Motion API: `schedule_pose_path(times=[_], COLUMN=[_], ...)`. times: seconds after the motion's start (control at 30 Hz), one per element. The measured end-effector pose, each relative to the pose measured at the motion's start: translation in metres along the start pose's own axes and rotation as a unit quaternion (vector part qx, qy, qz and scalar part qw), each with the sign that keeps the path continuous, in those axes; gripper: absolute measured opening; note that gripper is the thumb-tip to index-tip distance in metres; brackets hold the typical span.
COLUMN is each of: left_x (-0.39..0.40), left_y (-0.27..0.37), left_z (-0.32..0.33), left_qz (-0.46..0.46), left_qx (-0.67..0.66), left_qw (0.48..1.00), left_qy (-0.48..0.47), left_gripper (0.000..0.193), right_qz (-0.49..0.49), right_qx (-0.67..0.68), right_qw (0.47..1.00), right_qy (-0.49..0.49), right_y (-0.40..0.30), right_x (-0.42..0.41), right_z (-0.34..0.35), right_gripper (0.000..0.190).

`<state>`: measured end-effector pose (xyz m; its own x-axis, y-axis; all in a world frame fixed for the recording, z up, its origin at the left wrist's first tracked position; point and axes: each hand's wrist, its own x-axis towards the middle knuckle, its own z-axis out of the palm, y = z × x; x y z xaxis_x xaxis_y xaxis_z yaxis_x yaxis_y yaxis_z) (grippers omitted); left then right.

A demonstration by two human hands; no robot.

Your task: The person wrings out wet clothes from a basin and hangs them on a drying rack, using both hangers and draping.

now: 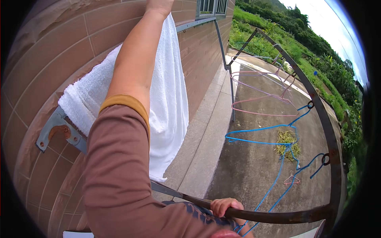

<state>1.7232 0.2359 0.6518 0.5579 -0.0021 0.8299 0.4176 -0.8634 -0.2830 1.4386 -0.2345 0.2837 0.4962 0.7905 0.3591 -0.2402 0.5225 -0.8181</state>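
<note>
My left arm, in a brown sleeve with a mustard cuff, reaches up along the wall. My left hand [160, 6] is cut off by the top of the picture, so its fingers are hidden. Right below it is the upper end of a white terry towel [168, 119]. The towel drapes over a grey metal rail [195, 23] beside the wall and hangs in folds, partly behind my arm. Lower down, my right hand [225, 206] is wrapped around a dark, rusty metal bar [268, 216] of the drying rack.
Blue hangers [259, 130] and pink hangers [265, 114] hang from rings on the rack's outer bar [323, 119]. A tiled wall [65, 38] with a bracket [64, 131] borders the left. On the concrete ground [238, 178] lie a plant clump [287, 144] and a small pink hanger [291, 179].
</note>
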Motion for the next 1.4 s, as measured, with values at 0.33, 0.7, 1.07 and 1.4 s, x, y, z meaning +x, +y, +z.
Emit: schedule_pose_path(times=[0.33,0.7,1.07,1.4], left_x=[0.015,-0.026,-0.030,-0.104], left_y=[0.051,0.065,-0.018,0.037], left_z=[0.088,0.026,-0.113,-0.222], left_qz=[-0.200,-0.091,-0.055,0.091], left_qx=[-0.211,-0.113,0.023,0.008], left_qw=[0.955,0.947,0.898,0.949], left_qy=[-0.060,-0.286,-0.436,-0.302], left_gripper=[0.023,0.029,0.035,0.024], right_qz=[-0.037,-0.012,0.025,0.043], right_qx=[0.018,0.048,0.025,0.040], right_qw=[0.999,0.995,0.993,0.998], right_qy=[0.010,-0.083,-0.116,-0.031], right_y=[0.011,0.009,0.004,0.005], right_x=[-0.006,0.010,0.016,0.000], right_z=[-0.012,-0.021,-0.012,-0.008], right_gripper=[0.056,0.055,0.052,0.056])
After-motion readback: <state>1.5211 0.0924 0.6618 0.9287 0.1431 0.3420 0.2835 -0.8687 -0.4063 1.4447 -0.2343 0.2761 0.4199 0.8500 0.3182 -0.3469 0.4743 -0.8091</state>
